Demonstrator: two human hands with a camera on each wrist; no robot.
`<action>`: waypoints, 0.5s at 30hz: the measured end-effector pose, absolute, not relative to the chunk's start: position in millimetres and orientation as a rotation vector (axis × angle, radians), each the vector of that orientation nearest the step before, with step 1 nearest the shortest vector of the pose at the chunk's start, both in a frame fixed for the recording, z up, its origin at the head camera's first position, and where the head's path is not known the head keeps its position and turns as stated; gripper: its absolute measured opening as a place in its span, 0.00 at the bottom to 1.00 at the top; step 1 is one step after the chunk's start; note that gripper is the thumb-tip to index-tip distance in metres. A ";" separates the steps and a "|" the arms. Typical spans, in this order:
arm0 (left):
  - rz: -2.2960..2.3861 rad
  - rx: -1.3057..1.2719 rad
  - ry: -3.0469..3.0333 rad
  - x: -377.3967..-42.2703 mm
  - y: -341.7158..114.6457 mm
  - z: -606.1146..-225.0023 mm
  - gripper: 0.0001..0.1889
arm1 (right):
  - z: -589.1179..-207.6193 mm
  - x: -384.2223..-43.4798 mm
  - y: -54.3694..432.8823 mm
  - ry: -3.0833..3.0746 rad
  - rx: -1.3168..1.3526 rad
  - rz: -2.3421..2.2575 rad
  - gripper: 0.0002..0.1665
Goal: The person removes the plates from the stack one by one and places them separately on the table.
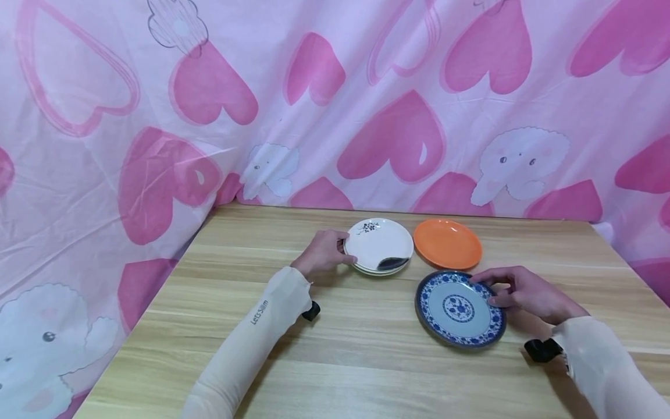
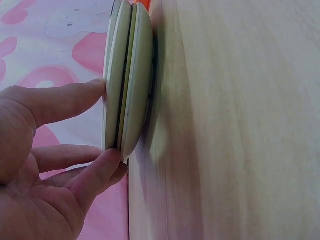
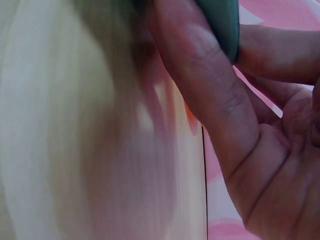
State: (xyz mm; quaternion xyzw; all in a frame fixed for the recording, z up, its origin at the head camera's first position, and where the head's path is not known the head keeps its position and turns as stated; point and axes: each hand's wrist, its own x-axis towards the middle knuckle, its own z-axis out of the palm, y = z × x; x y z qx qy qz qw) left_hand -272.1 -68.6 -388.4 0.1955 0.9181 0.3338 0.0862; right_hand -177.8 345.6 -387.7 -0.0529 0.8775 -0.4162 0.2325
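Observation:
A stack of round white plates, the top one with a dark floral print and a dark patch on its rim, sits left of the middle of the table. My left hand holds the stack's left edge. In the left wrist view, its thumb and fingers meet the rims of the stacked plates. A blue-and-white patterned plate is slightly tilted at the right, nearer to me. My right hand pinches its right rim; the right wrist view catches only a dark bit of this plate.
An orange plate lies just right of the white stack, behind the blue-and-white plate. The wooden table ends at a pink heart-patterned cloth at the back and left.

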 end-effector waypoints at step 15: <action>0.992 0.597 2.734 -273.6 -69.8 -390.5 0.13 | -385.6 -180.9 346.9 2.455 -0.185 -1.047 0.31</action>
